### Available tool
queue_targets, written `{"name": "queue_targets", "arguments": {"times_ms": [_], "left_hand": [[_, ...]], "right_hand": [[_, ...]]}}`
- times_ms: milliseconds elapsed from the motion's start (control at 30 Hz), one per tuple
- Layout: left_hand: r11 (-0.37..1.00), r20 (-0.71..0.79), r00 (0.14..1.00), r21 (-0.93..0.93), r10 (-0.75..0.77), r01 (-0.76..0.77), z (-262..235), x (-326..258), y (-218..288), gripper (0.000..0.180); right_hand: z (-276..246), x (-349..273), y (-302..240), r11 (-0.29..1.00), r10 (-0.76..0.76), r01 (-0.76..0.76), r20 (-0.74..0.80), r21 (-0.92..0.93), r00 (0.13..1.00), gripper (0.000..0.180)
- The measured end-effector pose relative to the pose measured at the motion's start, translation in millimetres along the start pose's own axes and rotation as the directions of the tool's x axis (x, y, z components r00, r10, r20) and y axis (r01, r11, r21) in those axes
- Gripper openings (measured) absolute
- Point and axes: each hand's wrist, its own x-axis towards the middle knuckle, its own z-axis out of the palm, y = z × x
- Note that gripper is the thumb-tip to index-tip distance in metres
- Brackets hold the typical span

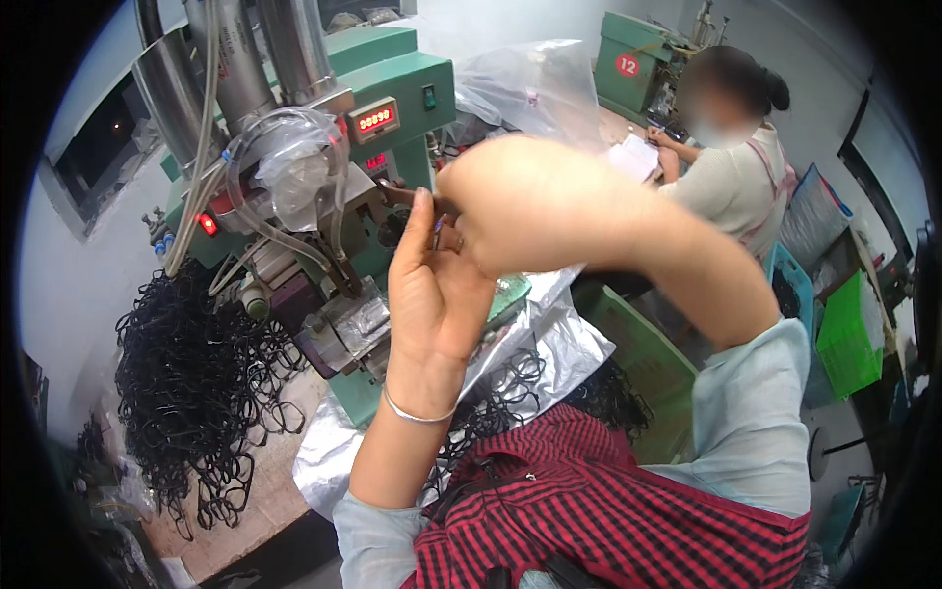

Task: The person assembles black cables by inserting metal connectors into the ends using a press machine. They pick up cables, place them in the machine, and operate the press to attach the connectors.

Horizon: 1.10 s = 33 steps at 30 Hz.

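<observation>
My left hand [442,294], a silver bangle at its wrist, is raised with the palm toward me and the fingers curled in. Against its fingertips is my right hand [510,206], closed like a fist and blurred by motion. Whatever the fingers hold between them is too small and dark to make out; a speck of blue shows there. Both hands are in front of a green bench machine [388,74] with metal cylinders and red lit displays. Below and left of them is its metal block [358,329].
A large heap of black looped bands [186,383] covers the table at left. More black loops [515,383] lie on silver sheeting [339,456] by my lap. A green bin [638,358] stands at right. Beyond it a co-worker [731,187] sits writing near another green machine [628,74].
</observation>
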Motion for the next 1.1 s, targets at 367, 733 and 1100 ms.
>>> {"name": "queue_targets", "arguments": {"times_ms": [367, 733, 1100], "left_hand": [[0.847, -0.129, 0.957, 0.505, 0.261, -0.163, -34, -12, 3, 0.035], [0.562, -0.116, 0.953, 0.825, 0.28, -0.065, -36, -19, 25, 0.033], [-0.811, 0.752, 0.626, 0.225, -0.207, -0.539, 103, -11, 56, 0.019]], "right_hand": [[129, -9, -36, 0.816, 0.382, -0.074, -0.438, 0.573, 0.814, 0.022], [180, 17, -47, 0.741, 0.466, -0.042, -0.469, 0.67, 0.75, 0.029], [179, 10, -35, 0.798, 0.436, -0.07, -0.492, 0.599, 0.754, 0.026]]}}
